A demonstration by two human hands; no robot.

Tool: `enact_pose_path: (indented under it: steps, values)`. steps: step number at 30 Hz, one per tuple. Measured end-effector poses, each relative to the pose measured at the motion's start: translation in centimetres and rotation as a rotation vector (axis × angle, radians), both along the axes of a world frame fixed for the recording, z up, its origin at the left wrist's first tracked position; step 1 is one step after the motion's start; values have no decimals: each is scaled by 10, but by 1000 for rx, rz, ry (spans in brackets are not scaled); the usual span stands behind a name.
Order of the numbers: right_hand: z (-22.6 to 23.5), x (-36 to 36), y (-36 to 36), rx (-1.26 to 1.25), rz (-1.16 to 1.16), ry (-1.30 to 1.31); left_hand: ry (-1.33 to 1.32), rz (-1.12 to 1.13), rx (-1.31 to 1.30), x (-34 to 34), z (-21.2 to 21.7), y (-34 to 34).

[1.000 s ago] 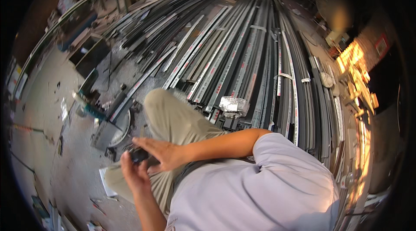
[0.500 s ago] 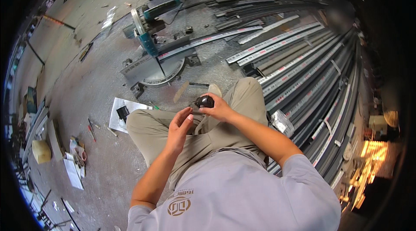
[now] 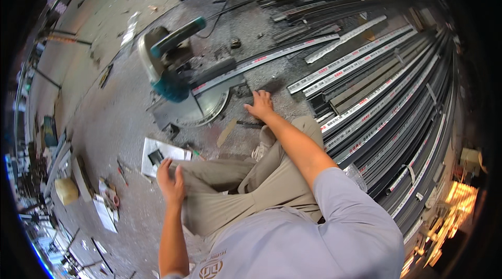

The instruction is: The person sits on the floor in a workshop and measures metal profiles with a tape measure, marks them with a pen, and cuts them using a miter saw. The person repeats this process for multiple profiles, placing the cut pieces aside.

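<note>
My right hand reaches forward over the floor, fingers apart, by the right end of the mitre saw's base. A blurred dark shape lies just beyond its fingertips; I cannot tell what it is. Above my left knee, my left hand hangs with thumb and fingers apart and nothing in it. Beside it are a white sheet of paper and a small dark square on the paper. The teal saw head stands over the base, where a long dark profile with a white printed strip lies.
Stacked long dark profiles fill the right side. A thin tan strip lies before my crossed legs. Pens, a yellowish block and more paper are on the floor at left. A cord runs behind the saw.
My right hand has moved forward from my lap, and the round black object it held no longer shows in it. My left hand has moved left. The saw head looks larger and further left.
</note>
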State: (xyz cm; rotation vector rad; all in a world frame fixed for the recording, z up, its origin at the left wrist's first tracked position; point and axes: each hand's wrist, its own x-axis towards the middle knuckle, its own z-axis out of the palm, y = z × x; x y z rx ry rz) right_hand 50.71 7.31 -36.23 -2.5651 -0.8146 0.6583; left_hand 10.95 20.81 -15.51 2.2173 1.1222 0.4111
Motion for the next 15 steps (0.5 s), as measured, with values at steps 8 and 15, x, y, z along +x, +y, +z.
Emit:
enact_pose_path:
  steps: [8,15]
  values:
    - [-67,108,103,705,-986,496,290,35,35,-73,-11,-34]
    - [-32,97,117,1206,-1133,936,337,70,-6,-72,-4,-38]
